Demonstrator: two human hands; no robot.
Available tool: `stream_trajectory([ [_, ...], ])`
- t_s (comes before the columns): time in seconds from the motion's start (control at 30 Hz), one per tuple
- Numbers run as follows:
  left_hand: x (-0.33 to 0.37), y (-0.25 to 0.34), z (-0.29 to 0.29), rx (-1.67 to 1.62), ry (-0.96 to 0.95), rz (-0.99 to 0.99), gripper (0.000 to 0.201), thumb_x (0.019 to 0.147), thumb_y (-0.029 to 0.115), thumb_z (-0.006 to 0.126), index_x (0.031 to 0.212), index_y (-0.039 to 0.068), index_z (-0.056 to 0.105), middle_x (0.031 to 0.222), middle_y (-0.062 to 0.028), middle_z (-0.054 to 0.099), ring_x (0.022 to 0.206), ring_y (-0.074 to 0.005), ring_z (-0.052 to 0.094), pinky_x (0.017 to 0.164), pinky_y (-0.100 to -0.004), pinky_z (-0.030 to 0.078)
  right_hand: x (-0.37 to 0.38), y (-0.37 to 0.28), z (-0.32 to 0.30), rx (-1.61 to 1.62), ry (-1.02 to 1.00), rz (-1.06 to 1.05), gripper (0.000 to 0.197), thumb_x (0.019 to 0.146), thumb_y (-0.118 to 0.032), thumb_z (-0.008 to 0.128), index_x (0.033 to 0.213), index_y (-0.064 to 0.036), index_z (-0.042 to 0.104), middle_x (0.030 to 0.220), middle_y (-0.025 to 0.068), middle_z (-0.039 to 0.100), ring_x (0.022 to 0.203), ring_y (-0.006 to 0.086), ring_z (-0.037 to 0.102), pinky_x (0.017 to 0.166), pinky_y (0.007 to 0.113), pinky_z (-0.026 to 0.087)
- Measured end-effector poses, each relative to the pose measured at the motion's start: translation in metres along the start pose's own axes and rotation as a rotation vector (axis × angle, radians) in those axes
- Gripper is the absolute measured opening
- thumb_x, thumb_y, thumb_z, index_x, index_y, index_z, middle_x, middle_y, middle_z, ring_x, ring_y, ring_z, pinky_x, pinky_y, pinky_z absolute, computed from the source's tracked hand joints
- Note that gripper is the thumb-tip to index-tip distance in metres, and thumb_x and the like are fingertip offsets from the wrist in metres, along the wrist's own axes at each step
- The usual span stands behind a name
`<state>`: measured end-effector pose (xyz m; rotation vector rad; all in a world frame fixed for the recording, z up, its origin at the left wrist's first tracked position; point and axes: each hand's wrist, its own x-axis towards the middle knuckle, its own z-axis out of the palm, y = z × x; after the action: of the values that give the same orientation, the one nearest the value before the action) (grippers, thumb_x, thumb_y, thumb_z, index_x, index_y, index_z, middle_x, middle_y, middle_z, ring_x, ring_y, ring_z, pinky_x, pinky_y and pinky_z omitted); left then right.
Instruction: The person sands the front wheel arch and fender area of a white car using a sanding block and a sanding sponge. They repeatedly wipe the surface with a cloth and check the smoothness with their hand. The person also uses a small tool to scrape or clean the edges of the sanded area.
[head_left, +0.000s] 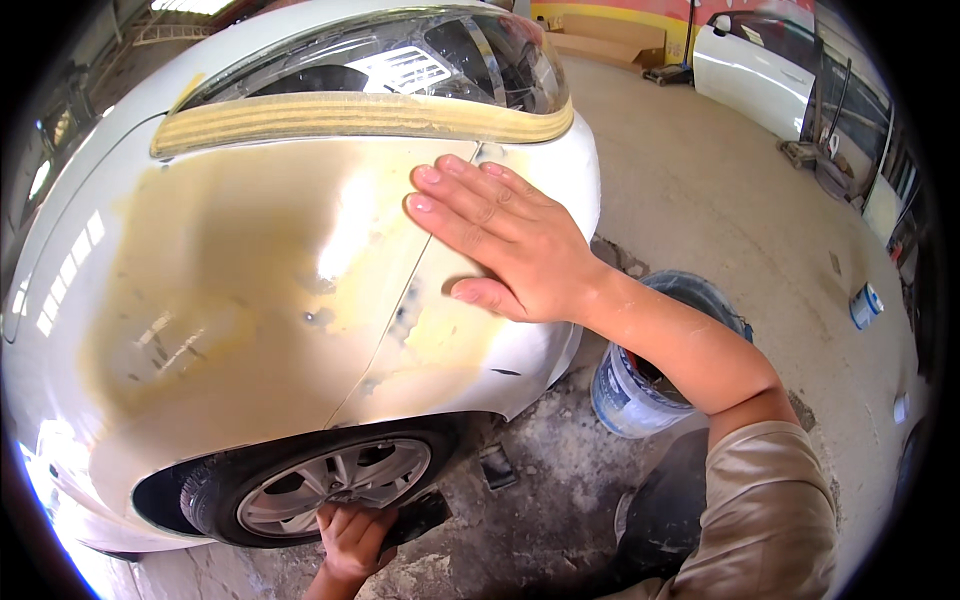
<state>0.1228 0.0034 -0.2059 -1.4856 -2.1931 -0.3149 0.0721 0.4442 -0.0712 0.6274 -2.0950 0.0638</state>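
My right hand (510, 235) lies flat on a white car's body panel (250, 230), its fingers stretched out across the seam. Yellowish-beige patches and small dark spots mark the panel there. Low down, in front of the wheel (340, 485), my left hand (352, 540) is closed with its fingers curled. A dark flat piece, perhaps sandpaper (418, 515), sticks out from it on the right. What the fingers grip is partly hidden. Yellow masking tape (370, 118) runs along the lower edge of the car's lamp or window glass (390, 65).
Beneath my right forearm stands a white and blue bucket (630, 395). A small dark piece (497, 467) lies on the stained floor by the tyre. Farther right are a blue can (865, 306) and a detached white car door (755, 75). A cardboard box (605, 42) sits at the back.
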Motion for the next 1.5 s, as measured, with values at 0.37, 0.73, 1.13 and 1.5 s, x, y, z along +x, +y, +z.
stream_trajectory([
  [0.37,0.011,0.005,0.001,0.015,-0.031,0.008,0.053,0.059,0.032,0.078,0.108,0.012,0.081,0.092,0.0001,0.07,0.09,-0.022,0.066,0.092,-0.0451,0.045,-0.019,0.018,-0.015,-0.138,0.063,0.167,0.069,0.11,-0.043,0.055,0.166,-0.0051,0.045,0.17,0.0182,0.048,0.157,0.0394,0.045,0.128,0.051,0.037],
  [0.73,0.065,0.019,0.0,-0.159,-0.038,0.057,0.055,0.055,0.028,0.082,0.109,0.013,0.081,0.097,-0.0003,0.073,0.094,-0.0237,0.069,0.09,-0.0438,0.048,-0.128,0.001,-0.097,-0.056,-0.057,0.373,0.034,0.092,-0.013,0.08,0.123,0.0,0.077,0.126,0.0191,0.077,0.12,0.0393,0.074,0.102,0.047,0.061],
  [1.13,0.289,0.13,0.052,-0.358,0.287,0.017,0.04,0.08,0.01,0.08,0.119,0.007,0.074,0.109,-0.0096,0.075,0.097,-0.0319,0.071,0.086,-0.0431,0.055,-0.144,-0.047,-0.13,1.723,-0.022,0.835,0.105,0.1,-0.023,0.083,0.177,-0.0074,0.014,0.164,0.0168,0.053,0.149,0.0288,0.053,0.126,0.047,0.041],
  [1.5,0.296,0.134,0.04,-0.285,0.075,0.127,0.067,0.095,0.024,0.075,0.155,0.002,0.055,0.161,-0.0214,0.053,0.149,-0.0362,0.052,0.123,-0.0535,0.04,-0.202,0.041,-0.137,0.939,0.008,1.288,0.03,0.105,-0.011,0.068,0.132,0.0032,0.072,0.114,0.0171,0.08,0.105,0.0254,0.077,0.1,0.042,0.059],
])
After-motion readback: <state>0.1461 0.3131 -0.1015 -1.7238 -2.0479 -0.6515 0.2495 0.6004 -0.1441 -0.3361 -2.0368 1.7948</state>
